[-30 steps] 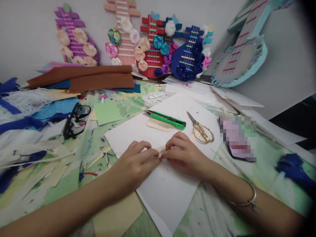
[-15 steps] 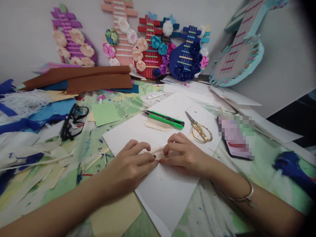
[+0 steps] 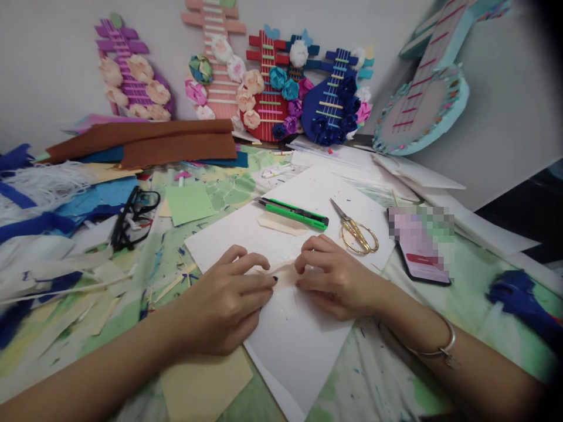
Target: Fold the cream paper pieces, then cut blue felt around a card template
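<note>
Between my fingers, over a white sheet (image 3: pixel 299 346), is a small piece of cream paper (image 3: pixel 285 278). My left hand (image 3: pixel 231 296) pinches its left end, thumb beneath and fingers curled. At the other end my right hand (image 3: pixel 336 278) is closed on it, fingertips bent inward. The undersides of both hands are hidden. Just beyond them on the sheet rest a green utility knife (image 3: pixel 294 213), a cut cream paper strip (image 3: pixel 279 224) and gold-handled scissors (image 3: pixel 355 230).
Left lie black glasses (image 3: pixel 132 220), a green paper square (image 3: pixel 189 204) and scraps. A phone (image 3: pixel 420 249) and a blue glue gun (image 3: pixel 523 293) are at right. Behind stand decorated paper instruments (image 3: pixel 328 108) and brown paper (image 3: pixel 176 143). A cream sheet (image 3: pixel 206 387) lies in front.
My hands have moved slightly apart, so more of the cream paper shows between the fingertips. The tools on the sheet have stayed in place.
</note>
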Demonstrator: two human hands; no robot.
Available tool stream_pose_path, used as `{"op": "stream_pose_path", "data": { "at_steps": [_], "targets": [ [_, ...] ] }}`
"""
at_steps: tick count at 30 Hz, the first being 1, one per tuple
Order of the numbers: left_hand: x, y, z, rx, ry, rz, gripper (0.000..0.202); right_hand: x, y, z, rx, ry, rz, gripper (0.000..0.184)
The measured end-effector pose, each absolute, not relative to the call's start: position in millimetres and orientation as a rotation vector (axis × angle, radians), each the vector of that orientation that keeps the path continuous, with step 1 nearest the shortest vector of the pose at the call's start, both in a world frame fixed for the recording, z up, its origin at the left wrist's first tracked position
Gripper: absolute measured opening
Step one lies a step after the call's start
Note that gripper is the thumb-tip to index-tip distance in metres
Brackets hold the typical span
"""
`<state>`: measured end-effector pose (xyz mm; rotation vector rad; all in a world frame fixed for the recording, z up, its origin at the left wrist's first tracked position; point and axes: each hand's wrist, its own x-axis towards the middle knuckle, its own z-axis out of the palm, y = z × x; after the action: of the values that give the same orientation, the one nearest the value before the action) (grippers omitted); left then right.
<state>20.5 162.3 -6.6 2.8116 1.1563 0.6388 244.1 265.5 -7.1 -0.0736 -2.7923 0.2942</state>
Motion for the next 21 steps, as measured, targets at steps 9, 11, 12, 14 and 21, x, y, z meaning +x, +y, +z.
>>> {"op": "stream_pose_path", "data": {
  "at_steps": [9,11,12,14,21],
  "targets": [
    [17.1,163.6,2.7,2.643,1.131,0.647,0.023,248.3,269.2,-6.9,-0.076,-2.746,0.332,0.012],
    [16.1,163.8,3.9,2.643,1.113,0.637,0.023,249.0,269.6,-6.0,-0.071,-2.745,0.329,0.012],
    [15.5,164.1,4.2,2.643,1.1,0.632,0.023,249.1,269.6,-5.5,-0.065,-2.749,0.328,0.012],
    [14.0,164.8,4.2,2.644,1.066,0.624,0.022,248.6,269.1,-4.5,-0.058,-2.753,0.325,0.012],
    [7.3,168.1,0.6,2.622,0.98,0.574,0.023,247.4,267.7,-5.1,-0.058,-2.762,0.328,0.013]
  ]
}}
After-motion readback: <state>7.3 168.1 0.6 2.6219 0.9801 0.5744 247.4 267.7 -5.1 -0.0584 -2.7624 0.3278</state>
